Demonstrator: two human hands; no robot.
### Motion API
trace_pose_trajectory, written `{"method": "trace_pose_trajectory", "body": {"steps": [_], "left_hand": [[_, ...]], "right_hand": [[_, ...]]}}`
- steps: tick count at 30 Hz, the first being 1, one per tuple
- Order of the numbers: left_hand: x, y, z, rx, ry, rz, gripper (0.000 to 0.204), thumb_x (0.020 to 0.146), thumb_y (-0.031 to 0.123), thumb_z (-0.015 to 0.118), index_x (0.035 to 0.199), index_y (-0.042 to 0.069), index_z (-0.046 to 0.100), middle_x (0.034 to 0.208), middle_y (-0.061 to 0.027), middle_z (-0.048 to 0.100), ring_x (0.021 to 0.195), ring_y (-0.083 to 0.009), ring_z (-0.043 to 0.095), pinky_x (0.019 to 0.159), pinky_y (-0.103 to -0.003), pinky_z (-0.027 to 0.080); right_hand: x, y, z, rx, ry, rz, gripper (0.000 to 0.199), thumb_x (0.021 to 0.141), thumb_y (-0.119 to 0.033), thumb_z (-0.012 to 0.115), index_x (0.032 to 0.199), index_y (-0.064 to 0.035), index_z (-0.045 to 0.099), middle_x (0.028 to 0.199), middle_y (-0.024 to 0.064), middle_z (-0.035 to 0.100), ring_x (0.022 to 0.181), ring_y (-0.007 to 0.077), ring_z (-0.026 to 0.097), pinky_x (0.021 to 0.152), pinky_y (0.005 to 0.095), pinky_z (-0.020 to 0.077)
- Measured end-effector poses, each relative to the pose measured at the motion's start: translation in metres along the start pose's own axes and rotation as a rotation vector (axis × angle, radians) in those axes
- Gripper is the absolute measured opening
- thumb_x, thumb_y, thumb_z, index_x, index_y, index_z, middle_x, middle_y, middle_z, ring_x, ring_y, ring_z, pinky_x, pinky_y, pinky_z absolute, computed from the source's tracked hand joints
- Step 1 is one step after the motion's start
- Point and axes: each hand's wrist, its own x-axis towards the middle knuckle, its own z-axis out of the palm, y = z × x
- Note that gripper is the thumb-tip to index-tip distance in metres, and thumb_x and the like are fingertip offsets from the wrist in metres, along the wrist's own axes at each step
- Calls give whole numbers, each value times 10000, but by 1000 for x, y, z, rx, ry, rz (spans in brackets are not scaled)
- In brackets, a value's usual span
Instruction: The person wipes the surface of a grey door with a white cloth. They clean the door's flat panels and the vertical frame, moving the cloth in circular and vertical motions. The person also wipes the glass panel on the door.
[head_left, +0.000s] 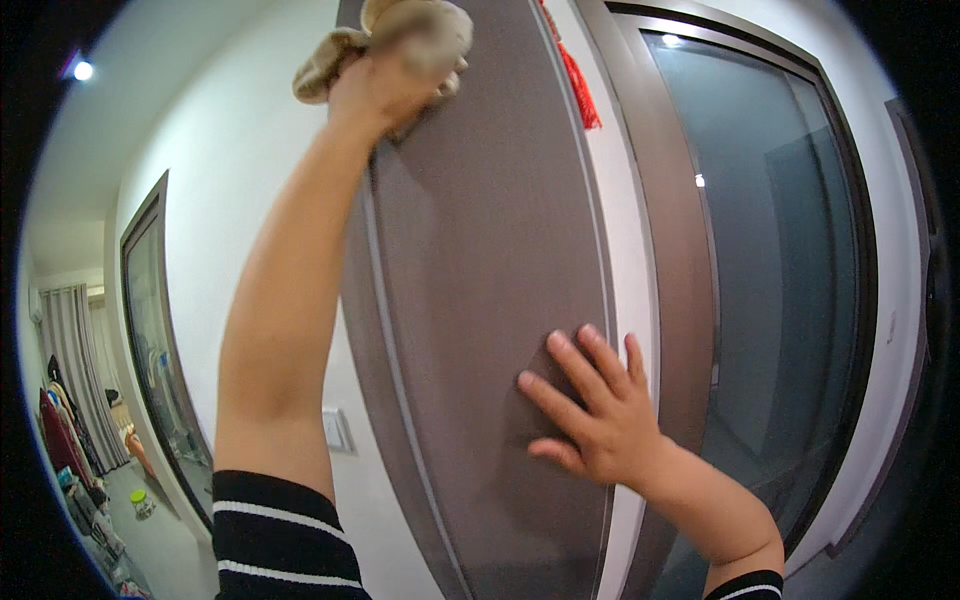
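Note:
My left arm reaches up to the top of a brown-grey door panel (480, 250). In my left hand (375, 98) is a bunched beige cloth (328, 65), held at the panel's upper left edge; part of the hand and cloth is blurred. My right hand (602, 420) lies lower down with its fingers spread and nothing in it. It rests against the panel near its right edge, or just off it; the contact itself is hidden.
A red tassel (580, 90) hangs by the panel's upper right edge. Further right stands a dark-framed glass door (780, 250). A white wall switch (337, 430) sits left of the panel. Clothes (65, 435) and a grey curtain (75, 340) show through the far left opening.

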Motion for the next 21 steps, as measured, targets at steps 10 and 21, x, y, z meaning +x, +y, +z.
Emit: {"method": "trace_pose_trajectory", "body": {"steps": [10, 21], "left_hand": [[202, -77, 53, -165, 68, -7, 821, 787, 699, 547, 1343, 95, 531, 1395, -127, 506, 1290, -282, 459, 1076, -351, 323], [102, 89, 7, -202, -84, 246, 521, 900, 464, 519, 1326, 165, 530, 1297, -126, 568, 1191, -302, 524, 1020, -422, 388]], "right_hand": [[-6, -1, 4, 264, 6, 45, 636, 893, -604, 466, 1394, -213, 487, 1521, 97, 338, 1434, 296, 219, 1124, 573, 37], [-9, 1, 2, 268, -22, 28, 647, 890, -582, 485, 1411, -199, 461, 1532, 114, 311, 1441, 317, 201, 1123, 590, 18]]}}
